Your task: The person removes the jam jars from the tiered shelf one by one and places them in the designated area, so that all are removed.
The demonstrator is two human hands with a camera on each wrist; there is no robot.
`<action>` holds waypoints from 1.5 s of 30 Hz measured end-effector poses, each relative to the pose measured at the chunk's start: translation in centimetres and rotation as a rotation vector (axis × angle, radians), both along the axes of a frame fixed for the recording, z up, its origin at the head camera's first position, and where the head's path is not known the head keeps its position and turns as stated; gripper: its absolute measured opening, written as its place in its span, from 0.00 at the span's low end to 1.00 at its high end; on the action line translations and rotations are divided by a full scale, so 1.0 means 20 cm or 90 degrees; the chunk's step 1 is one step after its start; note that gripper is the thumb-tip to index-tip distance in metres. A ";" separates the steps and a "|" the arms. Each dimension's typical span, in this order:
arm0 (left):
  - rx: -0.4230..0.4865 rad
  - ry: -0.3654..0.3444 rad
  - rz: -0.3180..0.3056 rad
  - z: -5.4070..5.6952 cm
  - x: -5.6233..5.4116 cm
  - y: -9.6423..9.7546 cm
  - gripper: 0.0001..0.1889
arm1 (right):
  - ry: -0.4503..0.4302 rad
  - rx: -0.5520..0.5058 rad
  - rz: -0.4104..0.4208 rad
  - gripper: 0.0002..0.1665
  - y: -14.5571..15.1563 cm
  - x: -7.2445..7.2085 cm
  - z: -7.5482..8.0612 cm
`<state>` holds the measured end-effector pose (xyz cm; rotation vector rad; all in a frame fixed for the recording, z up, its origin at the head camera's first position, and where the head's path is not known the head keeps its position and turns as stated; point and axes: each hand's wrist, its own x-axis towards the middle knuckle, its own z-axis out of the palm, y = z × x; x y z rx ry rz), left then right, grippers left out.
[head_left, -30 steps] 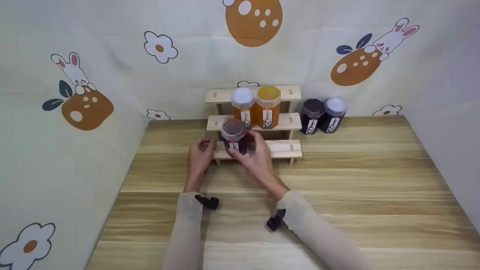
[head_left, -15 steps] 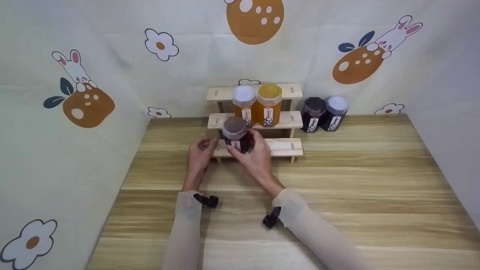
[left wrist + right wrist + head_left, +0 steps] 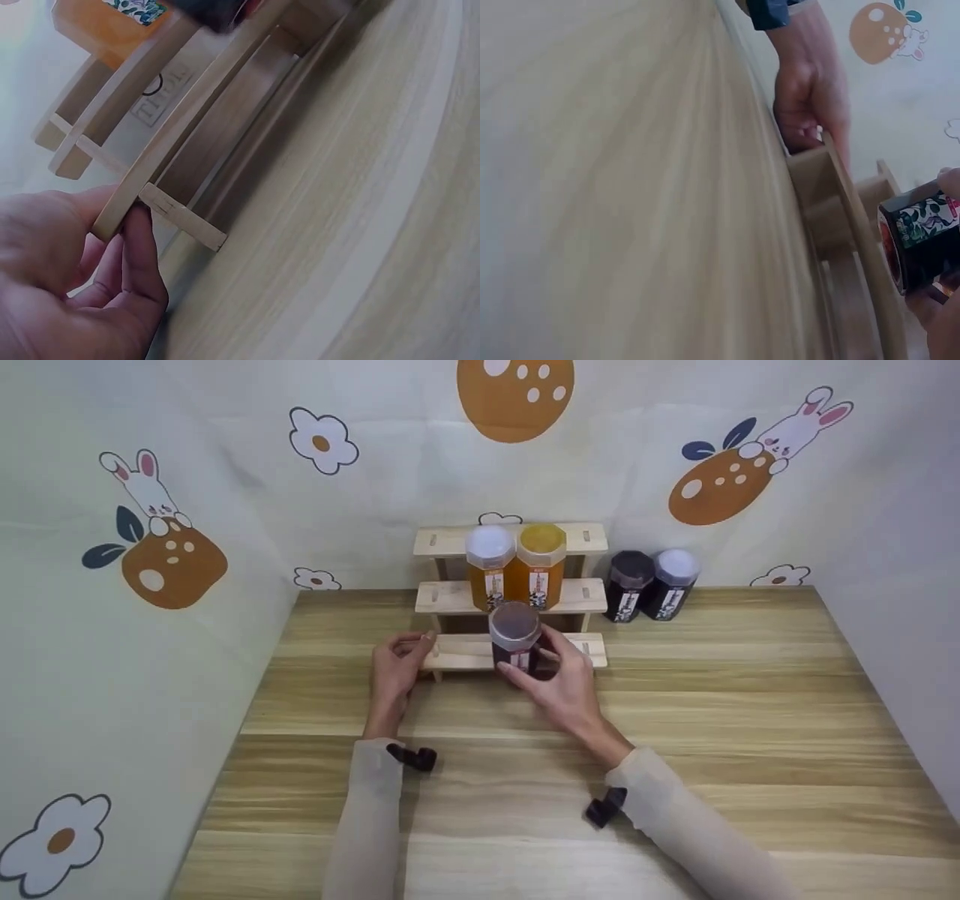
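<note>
My right hand [image 3: 566, 688] grips a dark jar [image 3: 516, 627] with a brownish lid, thumb at its front and fingers round its right side. It is upright at the middle of the lowest tier of a three-tier wooden display rack [image 3: 459, 651]. The right wrist view shows the jar's base [image 3: 897, 251] close to the board's front edge. At the rack's left end, my left hand [image 3: 394, 671] pinches the lowest board; in the left wrist view the fingers [image 3: 139, 259] curl under the board [image 3: 161, 146].
Two amber jars, one white-lidded [image 3: 490, 574] and one yellow-lidded [image 3: 541, 570], stand side by side on the middle tier. Right of the rack, a dark-lidded jar [image 3: 628, 586] and a white-lidded dark jar [image 3: 673, 585] stand on the wood-grain table [image 3: 750, 720]. A patterned cloth [image 3: 397, 457] hangs behind.
My right hand has carried the dark jar rightward along the lowest tier, from its left part to the middle. The left hand stays at the rack's left end. The head view has shifted slightly.
</note>
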<state>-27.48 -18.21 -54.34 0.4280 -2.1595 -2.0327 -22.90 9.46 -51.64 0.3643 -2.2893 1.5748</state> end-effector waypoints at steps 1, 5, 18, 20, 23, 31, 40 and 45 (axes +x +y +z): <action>0.007 -0.003 0.002 0.00 0.00 0.00 0.18 | -0.007 -0.002 0.002 0.49 0.03 0.00 0.01; 0.040 -0.020 -0.002 0.01 0.01 0.00 0.19 | -0.040 -0.011 0.003 0.51 0.18 0.01 0.05; 0.091 -0.082 -0.023 0.04 0.03 -0.03 0.22 | -0.095 -0.097 -0.082 0.53 0.59 0.00 0.11; 0.092 -0.079 -0.020 0.04 0.04 -0.03 0.22 | -0.095 -0.106 -0.098 0.51 0.65 -0.01 0.12; 0.098 -0.064 -0.015 0.04 0.05 -0.02 0.21 | -0.099 -0.102 -0.126 0.50 0.75 -0.02 0.13; 0.082 -0.068 -0.015 0.06 0.04 0.00 0.21 | -0.131 -0.065 -0.198 0.51 1.03 -0.07 0.16; 0.070 -0.074 -0.015 0.06 0.04 0.00 0.23 | -0.216 -0.023 -0.237 0.54 1.27 -0.20 0.11; 0.069 -0.070 -0.005 0.05 0.04 0.00 0.21 | -0.278 -0.012 -0.226 0.59 1.36 -0.27 0.07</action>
